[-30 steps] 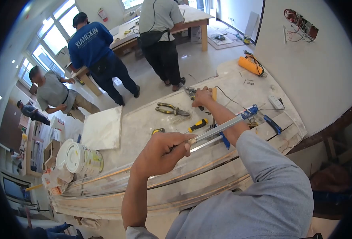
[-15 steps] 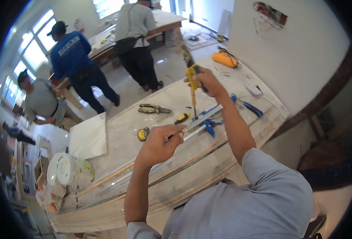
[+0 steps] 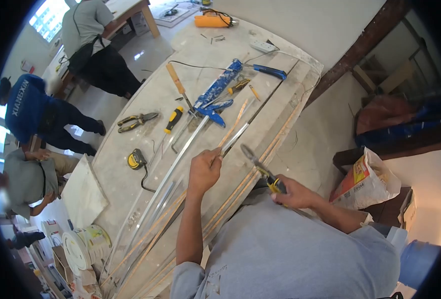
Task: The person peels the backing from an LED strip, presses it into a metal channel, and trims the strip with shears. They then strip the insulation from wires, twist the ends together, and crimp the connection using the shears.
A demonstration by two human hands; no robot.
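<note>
My left hand (image 3: 204,172) is closed over the strips along the near side of the workbench, pinching a thin pale metal strip (image 3: 236,136) at its end. Held in my right hand (image 3: 294,192), near my body, are tin snips (image 3: 254,158) with grey jaws and yellow-and-black handles; the jaws point up and left, apart from the strip. Beyond my left hand lie a paint-smeared blue caulking gun (image 3: 220,87), a wooden-handled chisel (image 3: 175,78), a yellow-and-black screwdriver (image 3: 173,119), pliers (image 3: 138,122) and a tape measure (image 3: 136,159).
Long strips run along the workbench (image 3: 130,99). An orange tool (image 3: 213,21), a power strip (image 3: 264,47) and a blue-and-black handled tool (image 3: 270,72) lie toward its far end. A white bucket (image 3: 78,249) stands lower left; a bag (image 3: 365,182) sits right. Several people work beyond.
My right hand has come back from the far side of the bench to my body, still holding the snips. My left hand remains on the strip; the view has swung right.
</note>
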